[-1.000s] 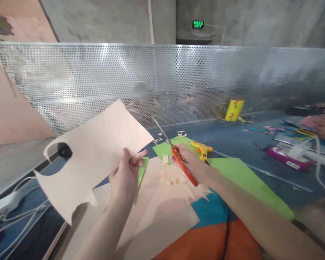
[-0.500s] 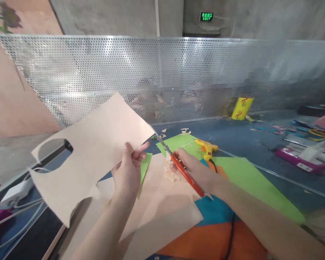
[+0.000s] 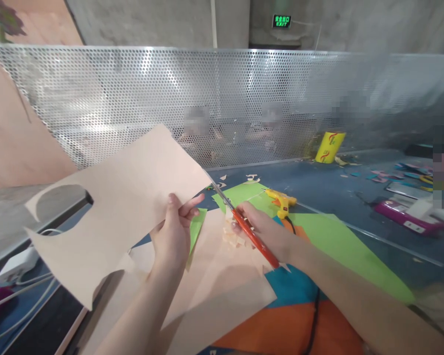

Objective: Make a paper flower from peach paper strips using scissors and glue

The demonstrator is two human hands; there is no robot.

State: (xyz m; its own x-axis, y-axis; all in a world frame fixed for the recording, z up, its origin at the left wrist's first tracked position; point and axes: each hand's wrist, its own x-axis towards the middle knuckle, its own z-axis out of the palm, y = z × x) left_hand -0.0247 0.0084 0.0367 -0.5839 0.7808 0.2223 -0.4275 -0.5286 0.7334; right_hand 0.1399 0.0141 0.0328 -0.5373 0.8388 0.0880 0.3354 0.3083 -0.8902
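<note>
Holding scissors (image 3: 254, 236) in right grip (image 3: 268, 227) mid-frame; pinching, in left grip (image 3: 173, 234), pale sheet (image 3: 128, 185), likely light, bendy, best taken near edge.

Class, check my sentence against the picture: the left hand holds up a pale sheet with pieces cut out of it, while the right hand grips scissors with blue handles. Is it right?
Not quite: the scissors have red handles, not blue, as the head view shows. The left hand does hold up the cut pale sheet, and the right hand grips the scissors.
</note>
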